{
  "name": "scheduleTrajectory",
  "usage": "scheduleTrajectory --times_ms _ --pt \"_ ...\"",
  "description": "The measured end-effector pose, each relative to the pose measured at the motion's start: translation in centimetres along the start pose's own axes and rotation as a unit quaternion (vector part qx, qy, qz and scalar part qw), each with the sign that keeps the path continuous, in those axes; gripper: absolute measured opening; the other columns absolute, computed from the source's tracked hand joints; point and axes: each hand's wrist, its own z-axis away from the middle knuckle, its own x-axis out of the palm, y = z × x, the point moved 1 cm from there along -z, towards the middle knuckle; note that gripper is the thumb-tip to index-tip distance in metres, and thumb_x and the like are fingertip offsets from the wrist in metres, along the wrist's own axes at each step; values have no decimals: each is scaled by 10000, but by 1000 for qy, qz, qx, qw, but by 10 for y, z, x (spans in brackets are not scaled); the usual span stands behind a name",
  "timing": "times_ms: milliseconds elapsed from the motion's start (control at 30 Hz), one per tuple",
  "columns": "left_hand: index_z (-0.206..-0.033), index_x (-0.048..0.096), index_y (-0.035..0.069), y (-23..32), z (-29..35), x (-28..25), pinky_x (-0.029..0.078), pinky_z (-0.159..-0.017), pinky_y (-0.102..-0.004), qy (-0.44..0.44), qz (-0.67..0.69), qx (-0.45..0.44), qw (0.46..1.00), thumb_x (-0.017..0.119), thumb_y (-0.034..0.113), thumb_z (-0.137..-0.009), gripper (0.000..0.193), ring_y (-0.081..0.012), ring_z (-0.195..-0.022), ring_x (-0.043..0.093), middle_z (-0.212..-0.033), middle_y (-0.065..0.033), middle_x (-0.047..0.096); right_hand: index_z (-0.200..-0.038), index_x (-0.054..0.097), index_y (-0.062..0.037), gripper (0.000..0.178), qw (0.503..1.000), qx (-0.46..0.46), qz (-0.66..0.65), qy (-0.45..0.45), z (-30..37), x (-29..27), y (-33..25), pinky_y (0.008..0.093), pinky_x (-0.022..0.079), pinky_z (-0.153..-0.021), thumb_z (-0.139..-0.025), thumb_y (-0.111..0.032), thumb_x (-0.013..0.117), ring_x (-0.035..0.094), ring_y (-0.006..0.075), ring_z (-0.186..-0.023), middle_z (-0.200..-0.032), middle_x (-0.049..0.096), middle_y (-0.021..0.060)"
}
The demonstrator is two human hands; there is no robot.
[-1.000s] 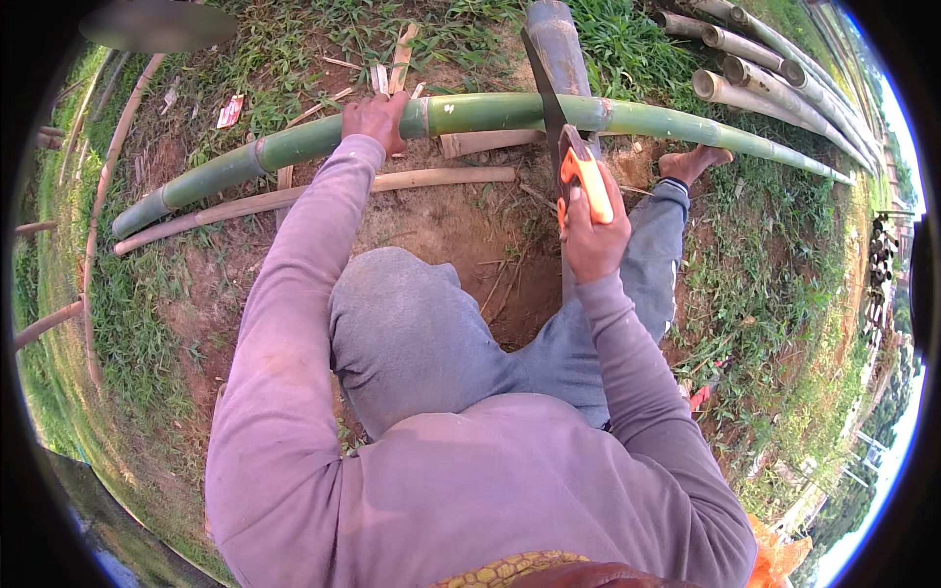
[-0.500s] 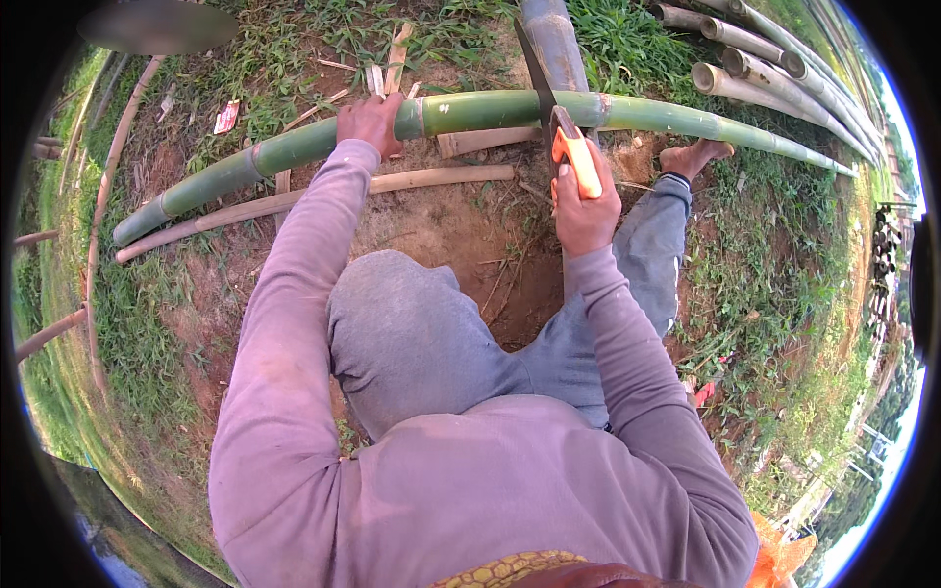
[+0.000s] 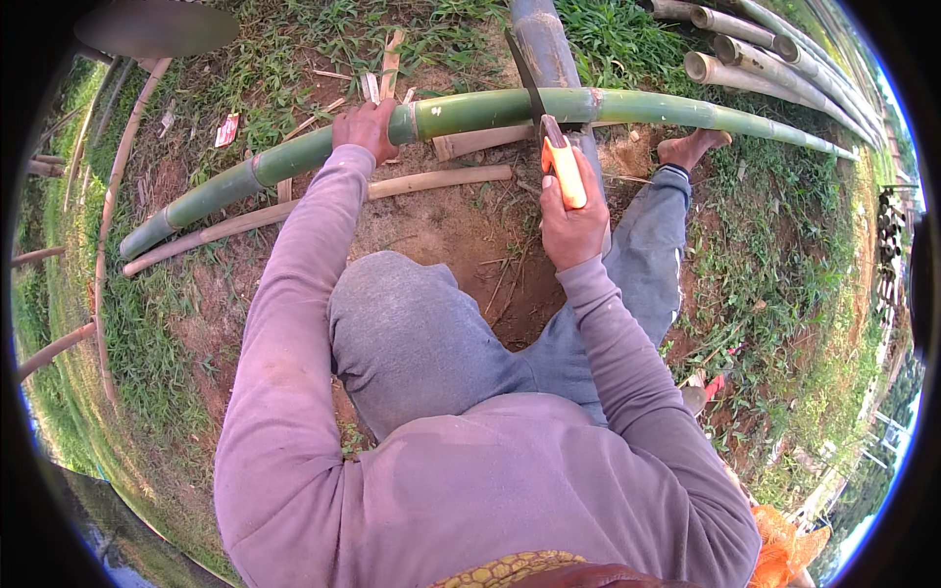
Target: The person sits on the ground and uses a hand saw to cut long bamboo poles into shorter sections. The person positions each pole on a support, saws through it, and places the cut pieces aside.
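Observation:
A long green bamboo pole (image 3: 461,114) lies crosswise in front of me, its ends looking bent by the lens. My left hand (image 3: 364,131) is closed over it, left of the middle. My right hand (image 3: 573,211) grips the orange handle of a handsaw (image 3: 563,169). The dark blade crosses the pole near a node and points away from me. Whether the teeth have cut in cannot be seen. Under the pole, close to the saw, runs a thick greyish bamboo post (image 3: 545,44). A thinner dry pole (image 3: 441,181) lies on the ground nearer to me.
Several cut bamboo poles (image 3: 755,59) are stacked at the far right. Split pieces (image 3: 390,64) lie beyond my left hand. My bare foot (image 3: 694,147) rests near the green pole's right part. An orange bag (image 3: 784,544) is at the lower right, and a red-white wrapper (image 3: 227,129) lies left.
My right hand and the saw have shifted slightly left and toward me. My left hand keeps its hold on the green pole, and the whole view has moved a little.

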Motion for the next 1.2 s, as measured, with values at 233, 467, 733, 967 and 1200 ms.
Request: scheduleTrajectory --times_ms 233,467,733,967,1200 --pt "-1398 602 276 1 13 -11 494 -1029 -513 62 9 9 998 981 350 -675 819 -308 -1247 699 -1301 -46 728 -1519 563 57 581 1000 5 -25 1 -4 -23 10 349 602 -947 -982 -61 751 759 208 -1127 -1313 755 203" --pt "-1465 560 263 10 -46 -40 476 -1067 -514 119 -39 7 992 944 340 -728 834 -296 -1260 686 -1328 -41 715 -1558 539 18 547 998 -39 -41 33 -39 -8 49 258 549 -722 -1032 -26 683 657 104 -855 -1275 743 137" --pt "-1475 545 258 23 -72 -47 507 -1084 -571 79 -54 53 994 951 422 -704 886 -368 -1281 680 -1347 -116 710 -1527 552 44 568 993 11 -114 18 -40 -7 60 365 523 -1121 -991 -44 717 671 267 -1333 -1480 663 202" --pt "-1313 591 177 63 -71 -67 588 -994 -511 -31 22 71 997 893 458 -750 698 -371 -1161 746 -1259 -139 768 -1520 550 61 552 994 68 -81 3 -24 -32 24 369 534 -1106 -999 -38 703 694 261 -1292 -1438 683 211" --pt "-1299 605 200 54 -65 -60 603 -968 -492 3 -9 61 998 901 414 -772 642 -340 -1145 758 -1226 -104 773 -1462 592 93 482 1000 2 3 -17 -2 -73 -33 372 555 -1064 -1010 -40 696 723 247 -1217 -1331 738 220"
